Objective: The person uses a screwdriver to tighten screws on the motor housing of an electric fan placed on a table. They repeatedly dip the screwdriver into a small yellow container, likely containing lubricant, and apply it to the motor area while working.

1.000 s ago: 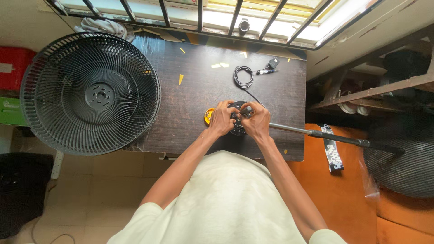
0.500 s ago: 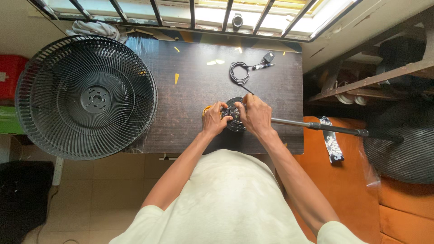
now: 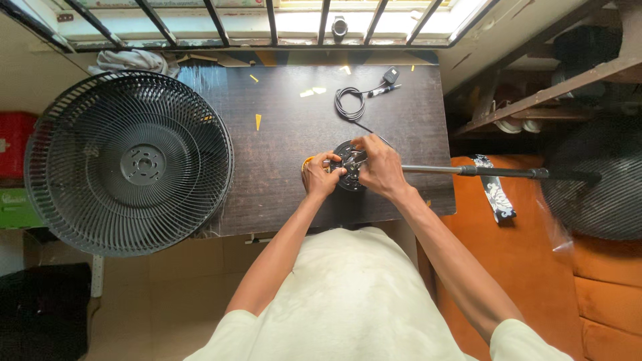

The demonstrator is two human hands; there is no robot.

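Both hands meet over a round dark motor unit resting on the dark counter, near its front edge. The left hand has its grip closed on the unit's left rim, fingers curled against it. The right hand covers the unit's right side, its grip wrapped over the top and rim; the fingertips are turned inward and partly hidden.

Just left of the left hand's grip, a small yellow object shows from beneath the fingers; its kind cannot be told. A thin metal rod runs from beside the right hand's grip out to the right, ending in a black sleeve past the counter edge. Beyond the grip, toward the window, lies a coiled black cable with a plug. Well to the left of the grip, a large black fan grille lies flat, overhanging the counter's left edge.
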